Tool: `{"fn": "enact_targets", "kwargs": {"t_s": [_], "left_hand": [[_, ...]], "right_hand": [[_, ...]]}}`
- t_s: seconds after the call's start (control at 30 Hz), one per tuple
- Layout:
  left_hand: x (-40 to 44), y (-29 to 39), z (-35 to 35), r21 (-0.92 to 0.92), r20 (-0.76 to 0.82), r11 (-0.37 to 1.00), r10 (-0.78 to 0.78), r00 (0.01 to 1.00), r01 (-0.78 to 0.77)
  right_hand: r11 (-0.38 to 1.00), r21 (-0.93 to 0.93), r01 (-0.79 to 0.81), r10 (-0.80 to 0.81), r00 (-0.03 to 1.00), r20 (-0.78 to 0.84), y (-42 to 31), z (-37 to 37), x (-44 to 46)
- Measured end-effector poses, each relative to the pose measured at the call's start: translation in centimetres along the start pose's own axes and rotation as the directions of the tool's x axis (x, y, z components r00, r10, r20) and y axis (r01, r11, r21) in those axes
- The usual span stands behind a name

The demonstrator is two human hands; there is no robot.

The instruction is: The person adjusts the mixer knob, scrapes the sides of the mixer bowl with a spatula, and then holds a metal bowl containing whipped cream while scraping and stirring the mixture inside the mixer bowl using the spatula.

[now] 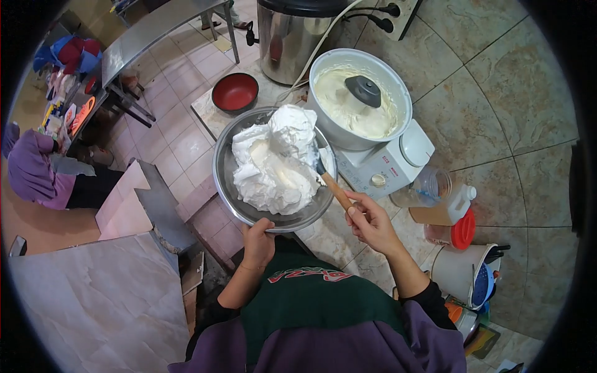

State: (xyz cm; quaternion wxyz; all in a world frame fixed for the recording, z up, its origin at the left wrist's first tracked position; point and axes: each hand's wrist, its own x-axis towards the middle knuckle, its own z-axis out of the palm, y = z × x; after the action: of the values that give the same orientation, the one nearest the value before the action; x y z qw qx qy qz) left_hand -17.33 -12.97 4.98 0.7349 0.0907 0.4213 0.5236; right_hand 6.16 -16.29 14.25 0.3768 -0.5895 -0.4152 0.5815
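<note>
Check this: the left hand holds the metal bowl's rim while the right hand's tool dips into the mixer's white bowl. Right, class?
Not quite: in the head view, the wooden-handled tool in the right hand dips into the metal bowl, not the white bowl. The left hand does hold the rim.

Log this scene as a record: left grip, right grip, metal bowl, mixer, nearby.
left grip: hand on metal bowl rim
right grip: hand around wooden handle
metal bowl: heaped white cream
mixer: white bowl on it, pale cream inside
nearby: red bowl, jug, bucket
</note>
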Motion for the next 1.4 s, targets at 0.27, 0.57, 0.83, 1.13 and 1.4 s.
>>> {"fn": "enact_targets", "kwargs": {"t_s": [0.27, 0.57, 0.83, 1.13, 1.4], "left_hand": [[0.1, 0.2, 0.3, 0.000, 0.019, 1.000, -0.023, 1.000, 0.023], [0.5, -0.2, -0.5, 0.068, 0.022, 0.998, 0.009, 1.000, -0.010], [0.5, 0.0, 0.0, 0.065, -0.036, 0.997, 0.042, 0.998, -0.039], [0.6, 0.3, -0.3, 0.075, 0.065, 0.996, 0.044, 0.997, -0.048], [0.3, 1.0, 0.4, 0.002, 0.063, 1.000, 0.001, 0.998, -0.001]], "right_hand": [[0.902, -0.342, 0.263, -0.378, 0.865, -0.329, -2.9, -3.4, 0.6], [0.476, -0.864, 0.161, -0.675, 0.697, -0.242, -1.7, -6.6, 3.4], [0.639, -0.751, 0.164, -0.544, 0.787, -0.291, -1.6, -6.3, 2.3], [0.984, 0.112, 0.137, -0.104, 0.960, -0.260, -4.3, -3.7, -0.3], [0.867, -0.451, 0.214, -0.282, 0.955, -0.088, -2.8, -1.6, -1.0]]}}
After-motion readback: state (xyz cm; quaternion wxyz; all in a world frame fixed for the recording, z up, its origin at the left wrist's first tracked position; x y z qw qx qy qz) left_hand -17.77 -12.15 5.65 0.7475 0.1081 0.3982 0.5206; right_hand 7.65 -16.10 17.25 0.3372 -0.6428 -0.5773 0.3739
